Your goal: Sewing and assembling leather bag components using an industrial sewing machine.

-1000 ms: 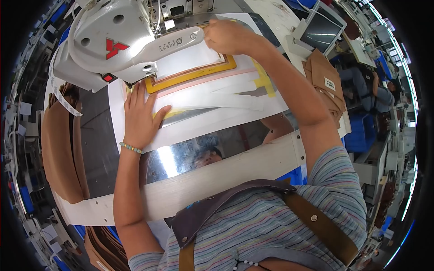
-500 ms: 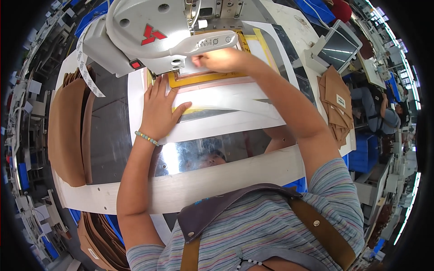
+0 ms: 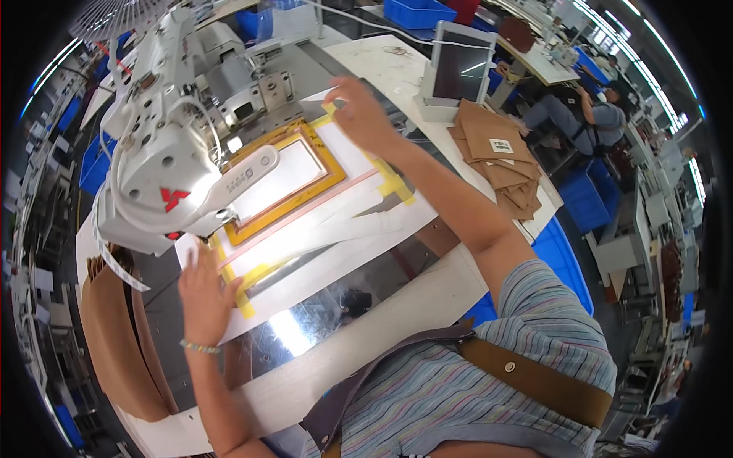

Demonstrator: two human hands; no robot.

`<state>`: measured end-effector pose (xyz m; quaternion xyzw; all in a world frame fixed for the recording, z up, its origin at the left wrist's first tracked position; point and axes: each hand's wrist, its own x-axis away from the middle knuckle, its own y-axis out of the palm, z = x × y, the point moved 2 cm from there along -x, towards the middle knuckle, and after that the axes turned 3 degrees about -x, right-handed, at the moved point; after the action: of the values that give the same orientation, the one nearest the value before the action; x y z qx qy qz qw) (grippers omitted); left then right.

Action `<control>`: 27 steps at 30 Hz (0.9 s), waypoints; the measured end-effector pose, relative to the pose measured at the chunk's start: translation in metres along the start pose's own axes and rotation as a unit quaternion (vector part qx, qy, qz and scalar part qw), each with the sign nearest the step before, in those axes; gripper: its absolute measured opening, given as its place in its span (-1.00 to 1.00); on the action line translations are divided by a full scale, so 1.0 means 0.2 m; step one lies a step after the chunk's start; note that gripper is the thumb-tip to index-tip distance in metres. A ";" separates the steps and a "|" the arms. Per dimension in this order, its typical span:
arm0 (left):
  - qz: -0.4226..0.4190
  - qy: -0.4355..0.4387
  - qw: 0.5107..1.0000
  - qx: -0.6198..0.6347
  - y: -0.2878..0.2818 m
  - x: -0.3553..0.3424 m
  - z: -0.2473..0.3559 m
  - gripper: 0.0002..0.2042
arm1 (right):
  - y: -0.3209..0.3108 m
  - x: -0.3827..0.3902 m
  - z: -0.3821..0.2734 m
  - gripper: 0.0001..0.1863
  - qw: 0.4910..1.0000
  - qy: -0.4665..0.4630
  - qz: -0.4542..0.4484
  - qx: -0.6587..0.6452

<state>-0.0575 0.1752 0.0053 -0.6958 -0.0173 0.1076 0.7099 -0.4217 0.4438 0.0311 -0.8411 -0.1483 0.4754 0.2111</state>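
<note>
Right hand [image 3: 362, 120] now off yellow frame [image 3: 328, 162]

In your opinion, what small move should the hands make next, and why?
Probably, the left hand and right hand should steady the white sheet: they are at its opposite sides, and the machine head covers part of the yellow frame.

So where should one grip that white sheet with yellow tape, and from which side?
Probably the left and right edges of the white sheet, one hand each, from the near side. It's broad and flat; the yellow frame lies on it and the sewing machine head overhangs its far left. The left hand is at one edge, the right hand by the other.
</note>
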 end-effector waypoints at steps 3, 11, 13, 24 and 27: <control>0.053 -0.076 0.983 -0.158 -0.20 0.15 -0.40 -0.27 | -0.40 0.02 0.36 -0.67 0.952 0.078 0.186 0.231; 0.037 -0.408 0.875 -0.257 -0.49 0.56 -1.05 -0.49 | -0.69 0.19 0.69 -0.73 0.917 0.164 0.131 0.339; -0.029 -0.454 0.871 -0.185 -0.57 0.58 -0.90 -0.51 | -0.58 0.20 0.50 -0.74 0.943 0.101 0.136 0.287; 0.103 -0.535 0.837 -0.051 -0.50 0.62 -1.07 -0.49 | 0.09 0.30 -0.72 -0.97 0.976 -0.169 -0.136 -0.030; 0.098 -0.536 0.837 -0.047 -0.44 0.77 -1.34 -0.43 | 0.22 0.37 -0.71 -0.96 0.972 -0.170 -0.137 -0.089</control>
<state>0.1517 -0.0614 0.0652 -0.5596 -0.3317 0.5323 0.5417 -0.2600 0.4090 0.0203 -0.7349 -0.3375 0.5631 0.1700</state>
